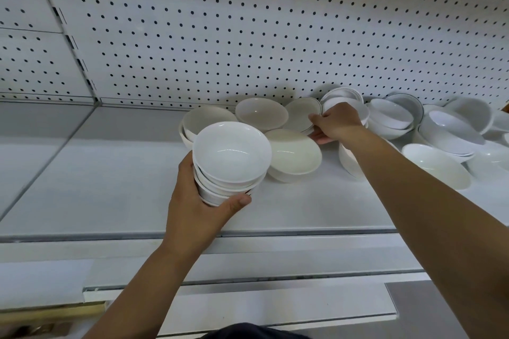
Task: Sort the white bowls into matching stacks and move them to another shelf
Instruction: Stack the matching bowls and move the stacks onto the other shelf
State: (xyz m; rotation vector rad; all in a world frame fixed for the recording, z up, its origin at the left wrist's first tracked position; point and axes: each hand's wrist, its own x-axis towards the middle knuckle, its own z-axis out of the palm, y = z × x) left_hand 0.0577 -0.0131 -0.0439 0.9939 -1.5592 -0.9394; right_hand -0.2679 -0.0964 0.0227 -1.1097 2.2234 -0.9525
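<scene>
Dark cloth [256, 331] at the bottom edge lies nearest the camera. Both bare forearms reach up from it to the shelf [110, 187].

1. Left hand [192, 209]: its fingers [237, 202] are curled round the lower walls of a stack [231, 162] of nested glossy white bowls, with the thumb across the front. The stack is held over the front part of the shelf and tips slightly toward the camera. Judgement: it is carried in the hand so that matching bowls can be added without setting it down.

2. Right hand [337, 124]: it is extended toward the back of the shelf, fingers narrow, pinching the near edge of a rimmed bowl [301, 114] with a thin dark line round its lip. This bowl leans on its neighbours. Judgement: an edge grip suits it, because only the edge is free in the crowd.

3. Cream bowls [261, 115] with a matte look sit between the stack and the right hand, touching one another. Whiter loose bowls [438, 165] lie heaped at the right, several of them tilted. Judgement: sorting is at an early stage, and most bowls remain mixed on this shelf.

4. Pegboard [220, 22] backs the shelf. No brand, label or writing can be read anywhere.
</scene>
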